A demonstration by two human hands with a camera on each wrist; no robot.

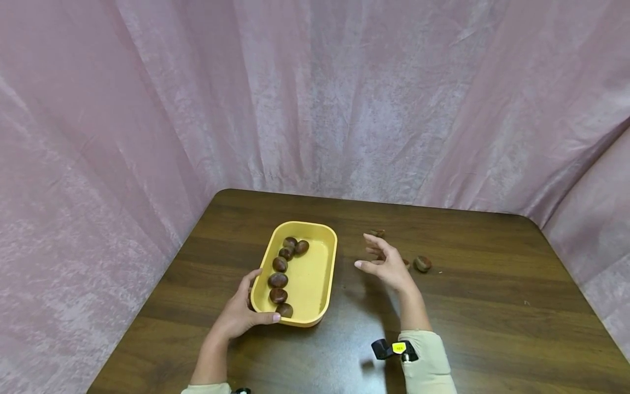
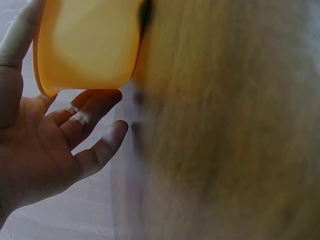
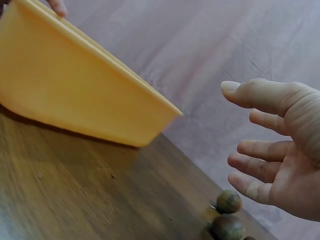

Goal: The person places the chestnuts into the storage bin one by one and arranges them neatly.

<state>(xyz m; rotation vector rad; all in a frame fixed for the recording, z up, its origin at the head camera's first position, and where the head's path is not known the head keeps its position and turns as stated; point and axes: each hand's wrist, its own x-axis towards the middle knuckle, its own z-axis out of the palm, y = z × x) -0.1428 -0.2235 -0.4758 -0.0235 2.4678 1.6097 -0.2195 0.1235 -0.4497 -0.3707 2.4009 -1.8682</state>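
Note:
A yellow rectangular tub [image 1: 315, 273] holds several brown chestnuts [image 1: 278, 280], strung out along its left side. My left hand [image 1: 238, 314] grips the tub's near left corner, the thumb over the rim and the fingers against the outer wall. In the left wrist view some of those fingers lie beneath the tub [image 2: 90, 45]. Right of the tub, my right hand [image 1: 391, 268] hovers over the table, fingers spread and nothing in them. Beside and behind it are loose chestnuts [image 1: 422, 264], partly hidden by the hand; the right wrist view shows some of them [image 3: 229, 201] below the fingers.
The dark wooden table [image 1: 492, 306] has rounded far corners. Pink velvet curtains [image 1: 344, 98] hang behind it and along the sides. A black strap with a yellow tag [image 1: 398, 348] sits at my right wrist.

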